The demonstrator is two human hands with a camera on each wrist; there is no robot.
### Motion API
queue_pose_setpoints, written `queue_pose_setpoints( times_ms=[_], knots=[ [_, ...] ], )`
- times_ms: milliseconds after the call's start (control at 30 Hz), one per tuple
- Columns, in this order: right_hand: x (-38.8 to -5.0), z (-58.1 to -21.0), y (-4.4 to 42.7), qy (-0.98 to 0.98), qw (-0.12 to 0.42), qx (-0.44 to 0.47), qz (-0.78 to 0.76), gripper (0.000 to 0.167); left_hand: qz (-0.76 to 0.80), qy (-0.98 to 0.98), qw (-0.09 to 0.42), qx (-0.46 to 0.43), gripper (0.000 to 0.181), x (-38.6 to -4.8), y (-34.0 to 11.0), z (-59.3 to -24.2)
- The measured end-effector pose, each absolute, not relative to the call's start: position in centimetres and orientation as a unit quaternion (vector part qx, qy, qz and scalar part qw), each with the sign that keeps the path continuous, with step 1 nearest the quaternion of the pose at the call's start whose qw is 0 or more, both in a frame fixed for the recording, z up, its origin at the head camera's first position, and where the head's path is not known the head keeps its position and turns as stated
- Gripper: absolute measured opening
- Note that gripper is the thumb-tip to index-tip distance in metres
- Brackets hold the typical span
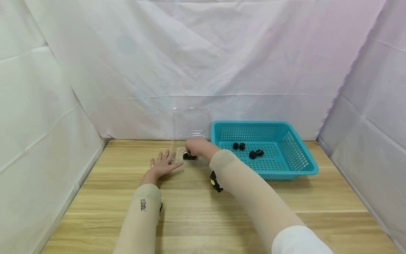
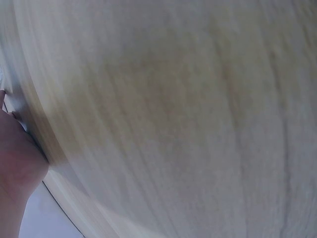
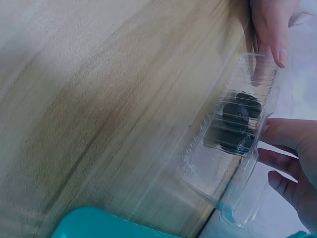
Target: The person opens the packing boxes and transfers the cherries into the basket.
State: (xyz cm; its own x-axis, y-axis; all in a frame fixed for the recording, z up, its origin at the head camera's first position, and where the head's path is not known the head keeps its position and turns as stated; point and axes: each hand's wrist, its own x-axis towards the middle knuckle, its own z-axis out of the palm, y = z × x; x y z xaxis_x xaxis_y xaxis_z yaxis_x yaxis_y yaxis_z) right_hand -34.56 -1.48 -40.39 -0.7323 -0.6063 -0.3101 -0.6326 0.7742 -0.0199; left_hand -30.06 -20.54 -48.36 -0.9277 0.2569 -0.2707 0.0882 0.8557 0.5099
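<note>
A clear plastic container (image 1: 177,155) with a raised lid (image 1: 191,121) stands left of the basket. Several dark round items (image 1: 187,156) lie in it, also visible through its wall (image 3: 235,116). My right hand (image 1: 197,146) reaches down into the container over them; its fingers in the right wrist view (image 3: 292,158) are partly spread, the foremost tip hidden at the items, so a hold cannot be made out. My left hand (image 1: 161,165) rests, fingers spread, at the container's left side, thumb by its near edge; it also shows in the left wrist view (image 2: 20,163).
A turquoise basket (image 1: 266,173) stands on the wooden table (image 1: 190,218) to the right, holding several dark round items (image 1: 252,154) in pairs. White cloth (image 1: 203,63) hangs behind and at both sides.
</note>
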Motion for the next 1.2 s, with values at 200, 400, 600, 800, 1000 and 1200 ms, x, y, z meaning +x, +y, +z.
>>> queue_pose_setpoints(
  times_ms=[200,400,600,800,1000,1200],
  knots=[
    [-34.7,-40.0,-1.1,0.932,0.146,-0.331,0.021,0.022,0.259,0.947,0.165,0.092,0.103,-30.5,-20.7,-49.1],
    [-35.0,-39.8,-0.7,0.934,0.144,-0.325,-0.021,0.016,0.259,0.946,0.169,0.093,0.108,-31.1,-21.0,-50.3],
    [-35.2,-39.4,-0.5,0.930,0.139,-0.339,-0.037,0.042,0.260,0.946,0.168,0.093,0.106,-31.1,-21.0,-50.2],
    [-35.2,-38.8,-0.1,0.931,0.126,-0.340,-0.039,0.024,0.261,0.946,0.167,0.092,0.103,-30.7,-20.8,-49.6],
    [-34.9,-37.7,0.1,0.930,0.114,-0.346,-0.054,0.016,0.253,0.948,0.173,0.088,0.104,-31.0,-20.9,-50.1],
    [-34.7,-37.1,0.5,0.924,0.107,-0.360,-0.069,0.036,0.263,0.945,0.170,0.091,0.106,-31.2,-20.9,-50.3]
  ],
)
